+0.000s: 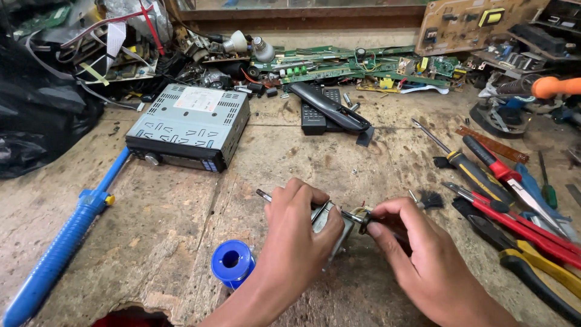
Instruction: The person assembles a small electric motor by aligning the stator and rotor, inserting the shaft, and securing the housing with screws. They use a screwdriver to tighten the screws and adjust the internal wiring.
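Observation:
My left hand (298, 233) grips a small metal part (333, 227) with a thin shaft sticking out to the left, held just above the worn wooden bench. My right hand (417, 254) pinches the part's right end, where a short rod and a few wires show between the fingertips. Most of the part is hidden by my fingers. A blue spool of solder wire (232, 263) lies on the bench just left of my left wrist.
A grey car stereo (189, 126) sits at the back left, a blue desoldering pump (63, 242) along the left. Two remote controls (324, 109) lie behind. Screwdrivers and pliers (514, 206) crowd the right. Circuit boards (363, 66) and a black bag (36, 115) line the back.

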